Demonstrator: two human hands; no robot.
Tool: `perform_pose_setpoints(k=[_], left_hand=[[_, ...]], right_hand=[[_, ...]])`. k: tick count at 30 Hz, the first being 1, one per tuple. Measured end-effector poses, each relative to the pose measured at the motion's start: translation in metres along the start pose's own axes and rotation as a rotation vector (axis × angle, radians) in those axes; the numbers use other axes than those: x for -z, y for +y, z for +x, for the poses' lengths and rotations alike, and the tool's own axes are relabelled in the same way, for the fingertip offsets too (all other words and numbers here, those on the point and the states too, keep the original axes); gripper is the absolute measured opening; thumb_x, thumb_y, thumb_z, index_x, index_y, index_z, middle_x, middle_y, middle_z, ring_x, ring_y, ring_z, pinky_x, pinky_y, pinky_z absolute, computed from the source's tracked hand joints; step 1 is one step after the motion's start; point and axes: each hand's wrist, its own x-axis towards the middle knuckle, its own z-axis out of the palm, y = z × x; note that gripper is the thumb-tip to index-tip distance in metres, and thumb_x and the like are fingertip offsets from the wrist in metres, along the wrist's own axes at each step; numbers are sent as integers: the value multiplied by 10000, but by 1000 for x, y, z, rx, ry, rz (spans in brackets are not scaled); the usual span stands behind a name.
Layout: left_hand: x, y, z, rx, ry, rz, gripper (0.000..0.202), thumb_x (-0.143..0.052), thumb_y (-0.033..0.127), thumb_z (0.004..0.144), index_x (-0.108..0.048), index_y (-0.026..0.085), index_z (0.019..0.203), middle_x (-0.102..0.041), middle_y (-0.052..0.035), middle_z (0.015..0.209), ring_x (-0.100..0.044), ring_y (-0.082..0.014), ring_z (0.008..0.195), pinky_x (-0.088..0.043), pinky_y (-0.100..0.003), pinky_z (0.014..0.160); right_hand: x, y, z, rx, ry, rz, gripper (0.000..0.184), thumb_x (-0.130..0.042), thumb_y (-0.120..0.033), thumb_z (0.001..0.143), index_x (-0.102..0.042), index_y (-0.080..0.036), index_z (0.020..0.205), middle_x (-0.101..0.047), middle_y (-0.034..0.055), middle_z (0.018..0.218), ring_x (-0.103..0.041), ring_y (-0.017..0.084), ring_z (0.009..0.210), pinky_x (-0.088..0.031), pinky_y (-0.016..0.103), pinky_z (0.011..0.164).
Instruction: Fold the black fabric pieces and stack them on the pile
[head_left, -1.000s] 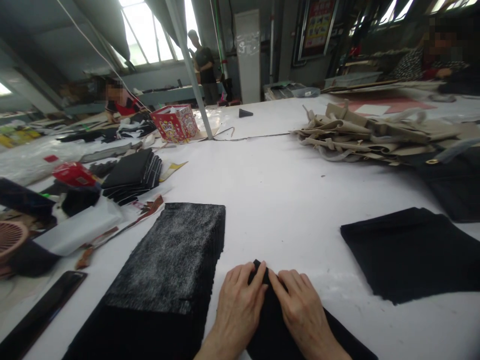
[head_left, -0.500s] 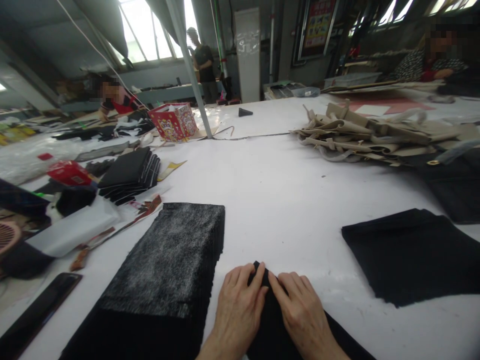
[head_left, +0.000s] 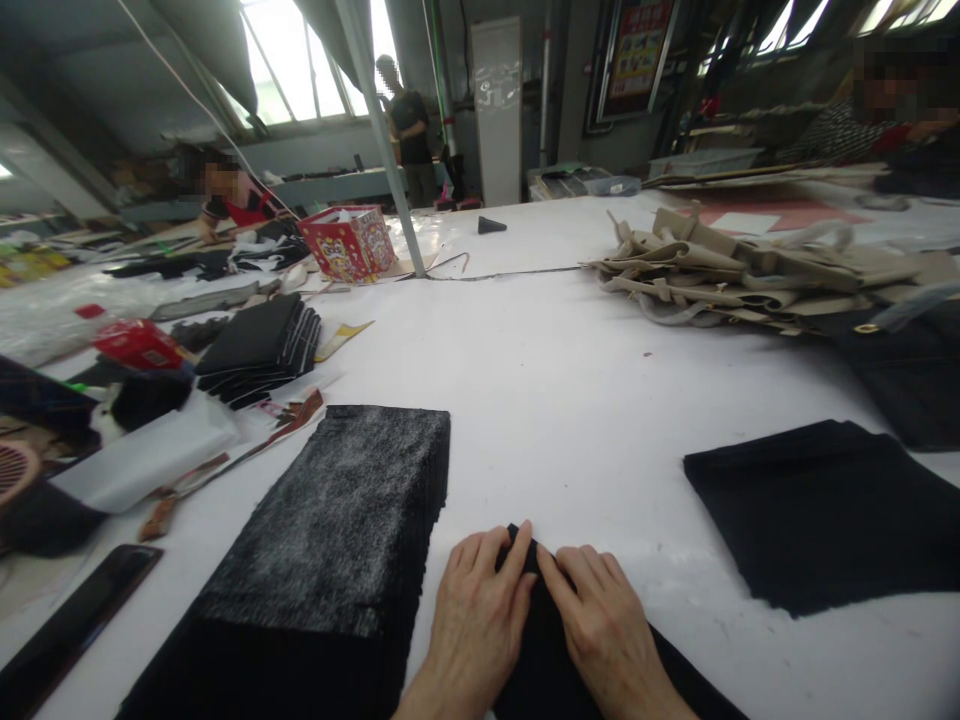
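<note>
My left hand and my right hand lie side by side on a black fabric piece at the bottom middle. Both hands are closed, their fingertips gripping and pressing its narrow far end, where the cloth looks folded. The fabric's near part runs out of view below, and a dark edge of it shows beyond my right wrist. To the left of my left hand stands a tall stack of black fabric pieces, its top piece speckled white. Right of my right hand lies another black fabric pile.
Farther right sits a heap of beige fabric parts. A metal pole rises from the white table beside a red patterned box. A phone, folded black cloth and scraps lie left. Several people are in the background.
My hands and the fabric under them stay practically in place. At the far right, the person in the background has shifted posture slightly.
</note>
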Motion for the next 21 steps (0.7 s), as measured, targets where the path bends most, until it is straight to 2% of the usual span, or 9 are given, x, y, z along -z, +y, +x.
perform_pose_setpoints(k=[6, 21], left_hand=[[2, 0, 2, -1, -8, 6, 438, -478, 188, 943, -493, 236, 1378, -572, -86, 1154, -538, -239, 1026, -484, -405, 914], [-1, 0, 0, -2, 1, 12, 476, -480, 176, 944, -446, 229, 1416, -562, -83, 1171, -528, -232, 1034, -472, -405, 928]], right_hand=[[-2, 0, -1, 2, -5, 17, 349, -361, -57, 944, -564, -112, 1223, -569, 82, 877, -493, 205, 790, -401, 371, 708], [-2, 1, -1, 8, 2, 21, 350, -352, -57, 949, -567, -100, 1221, -560, 80, 887, -482, 204, 796, -392, 371, 717]])
